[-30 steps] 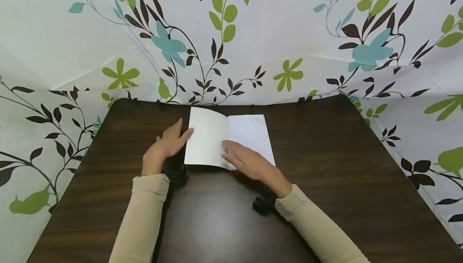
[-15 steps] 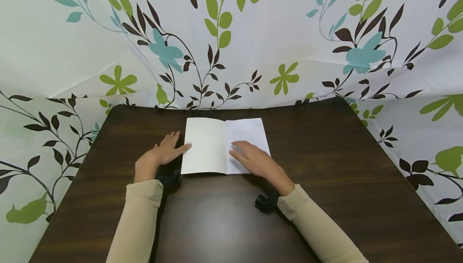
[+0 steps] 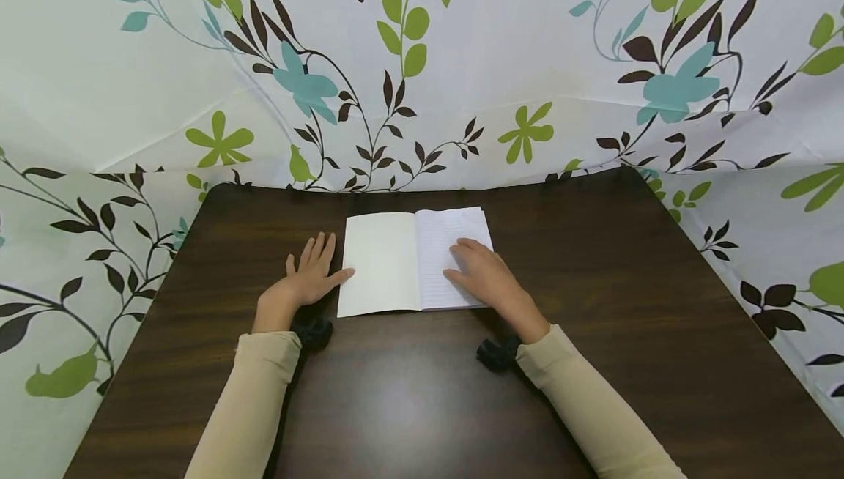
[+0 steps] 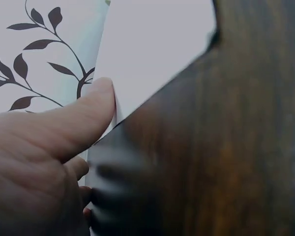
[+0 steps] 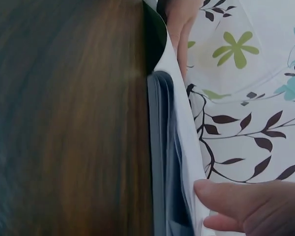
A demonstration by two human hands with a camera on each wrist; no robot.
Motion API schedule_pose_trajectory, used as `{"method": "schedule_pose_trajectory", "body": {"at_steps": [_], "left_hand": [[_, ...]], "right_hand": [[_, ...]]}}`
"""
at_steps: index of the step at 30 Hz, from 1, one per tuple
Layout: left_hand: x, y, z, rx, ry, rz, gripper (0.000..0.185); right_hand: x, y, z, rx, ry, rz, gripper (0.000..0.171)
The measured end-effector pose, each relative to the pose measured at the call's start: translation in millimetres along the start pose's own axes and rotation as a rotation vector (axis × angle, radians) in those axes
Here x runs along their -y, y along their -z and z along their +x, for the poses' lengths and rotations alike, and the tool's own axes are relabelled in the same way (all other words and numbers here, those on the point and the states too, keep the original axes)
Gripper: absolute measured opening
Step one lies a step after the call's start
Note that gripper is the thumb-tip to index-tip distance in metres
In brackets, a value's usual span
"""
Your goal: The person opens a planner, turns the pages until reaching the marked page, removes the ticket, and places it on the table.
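Note:
An open notebook (image 3: 381,259) lies on the dark wooden table, its blank inner cover on the left and a lined page (image 3: 440,266) on the right. My left hand (image 3: 303,285) rests beside it with fingers spread on the table; the thumb lies on the cover's left edge, as the left wrist view also shows with the thumb (image 4: 96,110) against the white cover (image 4: 147,44). My right hand (image 3: 486,270) rests on the lined page, fingers lightly bent. In the right wrist view, its fingertips touch the paper above the stacked page edges (image 5: 162,147).
The table (image 3: 395,406) reaches around the notebook on all sides. A white cloth (image 3: 461,47) with leaf and flower prints hangs behind and beside it. Each wrist carries a black camera mount, one seen near the right wrist (image 3: 497,354).
My right hand has slid from the notebook's fold rightward across the lined page. The cover now lies flatter. My left thumb has stayed on the cover's edge, a little lower along it.

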State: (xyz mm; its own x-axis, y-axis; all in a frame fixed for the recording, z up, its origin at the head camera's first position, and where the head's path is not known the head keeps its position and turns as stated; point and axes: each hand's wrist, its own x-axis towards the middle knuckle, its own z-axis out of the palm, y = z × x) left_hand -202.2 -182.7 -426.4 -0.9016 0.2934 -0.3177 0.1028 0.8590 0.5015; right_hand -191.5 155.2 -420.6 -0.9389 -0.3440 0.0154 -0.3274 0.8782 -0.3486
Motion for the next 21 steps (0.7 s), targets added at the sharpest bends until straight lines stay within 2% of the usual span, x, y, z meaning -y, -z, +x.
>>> {"method": "schedule_pose_trajectory", "body": {"at_steps": [10,15,21], "left_hand": [[6.4,1.2,2.2,-0.022,-0.028,0.004,0.09],[7.5,4.3,0.9,-0.029,-0.048,0.018,0.085],[7.6,6.7,-2.8,-0.012,-0.063,0.021,0.079]], "right_hand": [[-16.5,12.2,1.3,0.058,-0.285,0.03,0.084],[-22.9,16.2,3.1,0.042,-0.334,0.041,0.081],[-22.1,17.5,4.3,0.078,-0.357,0.015,0.082]]}}
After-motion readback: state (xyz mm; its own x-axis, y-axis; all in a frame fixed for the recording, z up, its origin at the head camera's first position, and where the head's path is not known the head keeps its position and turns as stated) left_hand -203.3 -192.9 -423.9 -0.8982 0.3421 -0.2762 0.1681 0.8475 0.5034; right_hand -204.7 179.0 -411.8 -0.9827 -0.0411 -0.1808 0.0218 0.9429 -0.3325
